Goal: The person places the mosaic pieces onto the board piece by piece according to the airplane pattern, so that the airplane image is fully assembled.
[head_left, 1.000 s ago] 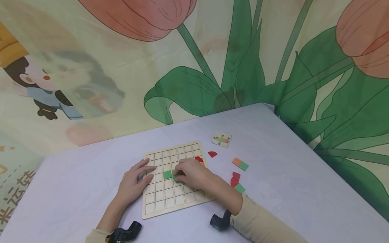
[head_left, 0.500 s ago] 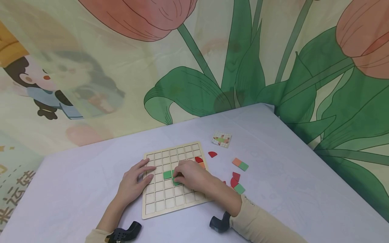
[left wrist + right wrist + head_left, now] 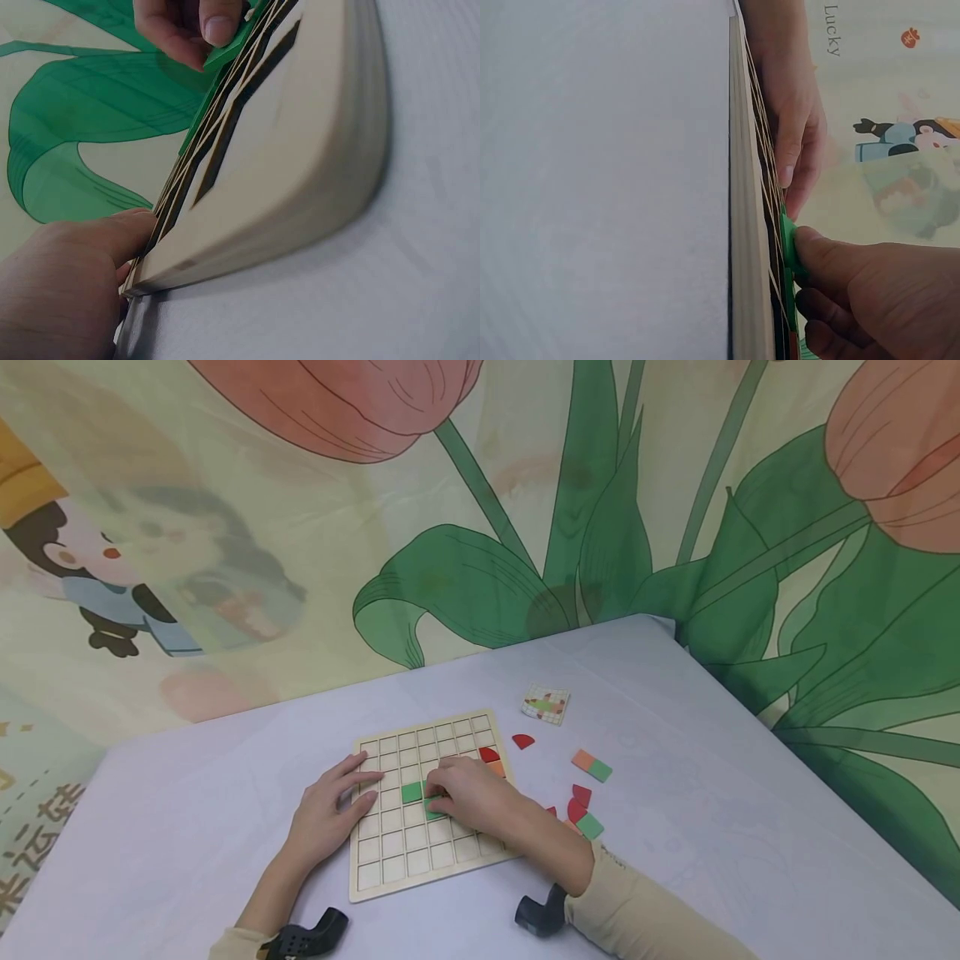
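Observation:
In the head view a wooden grid board (image 3: pixel 405 843) lies on the table. My left hand (image 3: pixel 327 810) rests along its left edge, with fingertips over the frame and fairly straight fingers. Over the middle of the board, my right hand (image 3: pixel 476 793) pinches a green tile (image 3: pixel 432 810) between thumb and fingers. The left wrist view shows this green tile (image 3: pixel 227 52) tilted over the grid; the right wrist view has it under the thumb. One green square (image 3: pixel 412 792) sits in a cell to its left. The right hand partly hides other pieces on the board.
A red quarter-circle (image 3: pixel 489 754) and an orange piece (image 3: pixel 497 768) lie at the board's right side. Loose red, orange and green pieces (image 3: pixel 590 826) are on the table to the right, some behind the right forearm. A small pattern card (image 3: pixel 546 704) lies beyond.
My right hand has shifted slightly, and the green tile under its fingers has turned a little, more in line with the grid. The left hand stays in place.

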`<act>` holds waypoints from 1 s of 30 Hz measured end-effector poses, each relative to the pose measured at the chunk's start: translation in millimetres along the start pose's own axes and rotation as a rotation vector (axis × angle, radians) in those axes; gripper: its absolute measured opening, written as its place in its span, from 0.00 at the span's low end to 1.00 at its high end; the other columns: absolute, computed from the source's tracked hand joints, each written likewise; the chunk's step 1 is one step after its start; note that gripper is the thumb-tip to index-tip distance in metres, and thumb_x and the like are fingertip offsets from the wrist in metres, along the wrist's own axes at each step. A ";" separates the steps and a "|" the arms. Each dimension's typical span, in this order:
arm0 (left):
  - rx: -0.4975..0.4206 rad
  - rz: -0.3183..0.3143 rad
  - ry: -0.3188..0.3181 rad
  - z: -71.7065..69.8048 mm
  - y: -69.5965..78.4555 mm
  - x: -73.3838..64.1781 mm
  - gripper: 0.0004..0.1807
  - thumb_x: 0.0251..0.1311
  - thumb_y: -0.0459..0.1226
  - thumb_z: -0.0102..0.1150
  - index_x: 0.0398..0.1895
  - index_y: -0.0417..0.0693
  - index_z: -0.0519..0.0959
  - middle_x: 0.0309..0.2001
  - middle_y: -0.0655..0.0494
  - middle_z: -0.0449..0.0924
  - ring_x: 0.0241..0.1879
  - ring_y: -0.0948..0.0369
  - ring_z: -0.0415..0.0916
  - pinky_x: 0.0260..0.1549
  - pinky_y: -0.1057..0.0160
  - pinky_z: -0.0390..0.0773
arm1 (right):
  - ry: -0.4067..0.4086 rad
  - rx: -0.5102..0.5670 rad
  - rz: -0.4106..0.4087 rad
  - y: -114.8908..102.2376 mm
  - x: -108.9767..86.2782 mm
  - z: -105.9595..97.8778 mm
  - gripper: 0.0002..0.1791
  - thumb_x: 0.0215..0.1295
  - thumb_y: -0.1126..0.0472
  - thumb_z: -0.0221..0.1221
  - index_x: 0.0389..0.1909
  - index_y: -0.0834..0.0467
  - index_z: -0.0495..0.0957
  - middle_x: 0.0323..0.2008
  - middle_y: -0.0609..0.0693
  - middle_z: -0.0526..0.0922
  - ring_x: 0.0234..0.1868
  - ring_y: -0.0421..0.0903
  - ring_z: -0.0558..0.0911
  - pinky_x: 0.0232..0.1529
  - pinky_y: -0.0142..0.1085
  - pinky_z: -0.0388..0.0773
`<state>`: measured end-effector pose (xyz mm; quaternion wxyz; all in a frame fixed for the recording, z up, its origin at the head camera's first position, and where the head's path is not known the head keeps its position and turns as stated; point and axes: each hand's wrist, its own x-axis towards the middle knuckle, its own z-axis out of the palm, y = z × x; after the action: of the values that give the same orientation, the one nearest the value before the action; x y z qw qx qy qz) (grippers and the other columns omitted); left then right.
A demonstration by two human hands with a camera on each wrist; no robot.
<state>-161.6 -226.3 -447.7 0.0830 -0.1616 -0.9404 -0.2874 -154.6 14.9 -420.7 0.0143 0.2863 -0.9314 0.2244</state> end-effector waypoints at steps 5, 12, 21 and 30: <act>0.001 0.000 -0.002 -0.4 0.7 0.6 0.15 0.63 0.45 0.57 0.51 0.55 0.81 0.68 0.48 0.65 0.69 0.45 0.58 0.62 0.35 0.54 | 0.014 0.006 0.003 -0.6 -0.2 0.5 0.04 0.57 0.54 0.66 0.31 0.47 0.81 0.30 0.37 0.77 0.32 0.34 0.73 0.37 0.23 0.73; 0.009 0.009 0.004 0.8 -0.7 1.8 0.15 0.63 0.45 0.57 0.51 0.55 0.81 0.68 0.47 0.65 0.69 0.44 0.58 0.62 0.35 0.54 | 0.013 -0.022 -0.025 -1.1 -1.2 0.5 0.07 0.57 0.53 0.66 0.24 0.46 0.79 0.27 0.37 0.73 0.28 0.33 0.71 0.31 0.21 0.69; 0.008 0.010 0.009 2.1 -2.5 1.4 0.15 0.63 0.45 0.57 0.50 0.54 0.81 0.68 0.47 0.65 0.69 0.44 0.58 0.61 0.35 0.54 | 0.002 -0.041 -0.016 -3.2 -0.8 1.6 0.06 0.58 0.52 0.65 0.25 0.45 0.80 0.28 0.37 0.73 0.28 0.33 0.71 0.31 0.21 0.70; 0.003 0.015 0.011 2.3 -2.9 -0.3 0.15 0.63 0.45 0.57 0.51 0.53 0.81 0.68 0.46 0.65 0.69 0.43 0.58 0.61 0.35 0.54 | -0.036 -0.019 -0.042 -0.9 -1.7 -1.5 0.07 0.59 0.55 0.65 0.23 0.46 0.79 0.27 0.38 0.71 0.28 0.33 0.71 0.31 0.21 0.70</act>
<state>-162.4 -227.3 -451.2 0.0908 -0.1670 -0.9392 -0.2860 -152.8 15.7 -419.3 0.0047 0.3098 -0.9273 0.2102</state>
